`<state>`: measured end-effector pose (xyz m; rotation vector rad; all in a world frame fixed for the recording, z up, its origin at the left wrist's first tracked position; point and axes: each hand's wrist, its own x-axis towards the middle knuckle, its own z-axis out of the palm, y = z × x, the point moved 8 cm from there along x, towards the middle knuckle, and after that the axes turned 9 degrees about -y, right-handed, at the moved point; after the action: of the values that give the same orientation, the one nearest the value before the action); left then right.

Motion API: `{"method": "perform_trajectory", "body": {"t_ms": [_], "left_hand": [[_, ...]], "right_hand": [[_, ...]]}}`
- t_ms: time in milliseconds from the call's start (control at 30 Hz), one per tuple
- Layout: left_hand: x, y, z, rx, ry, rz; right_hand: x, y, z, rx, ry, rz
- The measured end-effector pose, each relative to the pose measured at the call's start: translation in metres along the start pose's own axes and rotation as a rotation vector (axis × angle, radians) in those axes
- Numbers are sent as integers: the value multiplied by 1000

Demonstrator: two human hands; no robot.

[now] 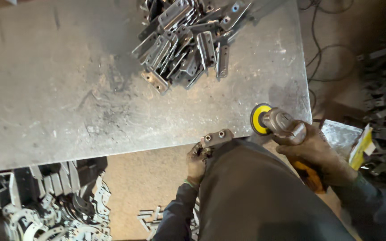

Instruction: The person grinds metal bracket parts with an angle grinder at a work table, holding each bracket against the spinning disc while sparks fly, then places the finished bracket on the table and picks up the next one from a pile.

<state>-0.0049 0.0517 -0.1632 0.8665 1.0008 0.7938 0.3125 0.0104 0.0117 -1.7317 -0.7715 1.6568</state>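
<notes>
While gripping a small metal bracket (216, 137) at the counter (45, 111) edge, left hand (196, 161) pinched tight; right hand (316, 151) wrapped around an angle grinder (282, 125), yellow disc (259, 118) just beside the bracket. Bracket pile (188, 40) well apart.

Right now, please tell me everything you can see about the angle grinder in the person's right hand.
The angle grinder has a grey metal head and a round disc with a yellow face and a dark centre, facing left. Its body looks orange and black where it shows under the right hand, which grips it in a dirty glove. It lies roughly level, pointing up-left, with the disc over the near right corner of the grey metal table. Whether the disc touches the table or spins cannot be told.
</notes>
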Motion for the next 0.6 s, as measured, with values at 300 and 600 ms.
{"method": "perform_trajectory", "body": {"t_ms": [300,600], "left_hand": [[10,-63,-20,-361,82,-74],[14,-49,-24,-212,71,-52]], "right_hand": [[49,43,13,-366,61,-13],[85,25,70,-372,-81,-264]]}}
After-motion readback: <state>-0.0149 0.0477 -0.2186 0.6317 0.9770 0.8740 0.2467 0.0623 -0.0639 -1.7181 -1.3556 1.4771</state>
